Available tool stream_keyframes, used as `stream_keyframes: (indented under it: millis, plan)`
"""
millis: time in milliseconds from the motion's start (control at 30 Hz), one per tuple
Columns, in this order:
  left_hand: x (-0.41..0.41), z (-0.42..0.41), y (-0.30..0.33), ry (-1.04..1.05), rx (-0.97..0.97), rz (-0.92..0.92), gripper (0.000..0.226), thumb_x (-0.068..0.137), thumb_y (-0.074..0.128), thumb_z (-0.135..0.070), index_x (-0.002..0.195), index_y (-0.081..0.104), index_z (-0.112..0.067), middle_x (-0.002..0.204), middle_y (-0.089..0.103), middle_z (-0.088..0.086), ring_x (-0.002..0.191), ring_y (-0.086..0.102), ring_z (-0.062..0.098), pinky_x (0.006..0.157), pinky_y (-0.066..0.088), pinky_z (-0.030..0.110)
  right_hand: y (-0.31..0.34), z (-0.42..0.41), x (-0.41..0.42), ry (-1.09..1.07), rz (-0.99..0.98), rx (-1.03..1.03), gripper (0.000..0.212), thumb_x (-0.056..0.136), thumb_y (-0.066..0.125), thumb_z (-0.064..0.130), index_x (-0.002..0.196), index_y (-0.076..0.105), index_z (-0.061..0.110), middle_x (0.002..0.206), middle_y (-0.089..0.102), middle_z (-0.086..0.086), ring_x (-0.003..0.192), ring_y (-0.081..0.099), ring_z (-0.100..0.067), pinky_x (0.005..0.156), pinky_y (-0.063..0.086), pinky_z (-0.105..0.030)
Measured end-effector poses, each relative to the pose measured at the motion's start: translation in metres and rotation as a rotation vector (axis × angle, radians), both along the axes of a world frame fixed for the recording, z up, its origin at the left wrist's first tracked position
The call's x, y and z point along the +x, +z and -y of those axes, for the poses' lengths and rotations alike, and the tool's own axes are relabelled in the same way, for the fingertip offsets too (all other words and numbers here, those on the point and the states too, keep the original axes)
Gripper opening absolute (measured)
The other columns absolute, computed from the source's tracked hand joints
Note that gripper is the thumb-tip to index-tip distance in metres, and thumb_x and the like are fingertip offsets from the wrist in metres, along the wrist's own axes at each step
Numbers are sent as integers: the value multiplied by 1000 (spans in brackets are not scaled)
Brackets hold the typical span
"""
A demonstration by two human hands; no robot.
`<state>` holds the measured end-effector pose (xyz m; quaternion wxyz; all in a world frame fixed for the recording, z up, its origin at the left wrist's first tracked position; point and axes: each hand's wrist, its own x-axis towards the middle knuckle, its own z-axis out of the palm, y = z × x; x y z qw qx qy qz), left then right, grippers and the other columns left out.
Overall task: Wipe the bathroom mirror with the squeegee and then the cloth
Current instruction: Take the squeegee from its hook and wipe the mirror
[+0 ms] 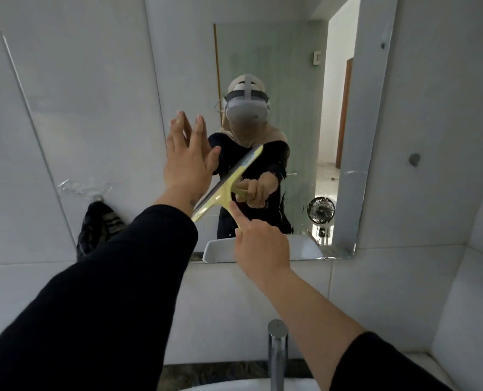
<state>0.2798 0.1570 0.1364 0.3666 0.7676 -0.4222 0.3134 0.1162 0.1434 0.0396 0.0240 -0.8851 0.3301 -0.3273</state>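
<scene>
The frameless mirror [305, 80] hangs on the white tiled wall and reflects a person in black wearing a headset. My right hand [258, 245] grips the handle of a yellow squeegee [224, 190], forefinger stretched along it; its blade lies slanted against the lower middle of the glass. My left hand [188, 162] is flat and open, fingers spread, pressed near the mirror's left edge just beside the blade. No cloth for wiping is clearly in view.
A dark bag or cloth [99, 230] hangs from a hook on the wall at the left. A chrome tap [277, 351] rises over the white basin [234, 386] at the bottom. A side wall [482, 221] closes in on the right.
</scene>
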Motion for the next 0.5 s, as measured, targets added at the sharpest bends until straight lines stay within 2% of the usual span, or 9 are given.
stream_keyframes:
  millis: [67,233,367,500]
  plan:
    - [0,-1,0,-4,11,0,66,94,43,-51,149,10,-34,159,-7,1,146,-2,23,107,36,49,1,2,-4,-11,-77,-72,65,96,42,20,149,10,38,76,45,-3,59,42,-19,43,22,-27]
    - [-3,-2,-2,2,40,13,70,94,44,-49,150,6,-32,159,-9,4,146,-4,25,109,34,48,7,27,-26,-51,-178,-222,69,91,48,17,147,17,43,72,43,-2,45,25,-15,42,17,-25]
    - [-9,3,-10,80,75,81,75,94,41,-51,150,-2,-25,159,-13,11,146,-11,29,117,13,52,16,41,-51,-101,-199,-288,65,91,47,17,144,24,45,75,50,-2,52,40,-21,42,16,-24]
    - [-26,5,-28,53,82,89,73,95,42,-46,150,-1,-25,158,-14,11,145,-14,30,115,7,59,20,55,-75,-160,-170,-300,61,95,39,21,144,18,51,86,58,-2,63,53,-24,48,29,-26]
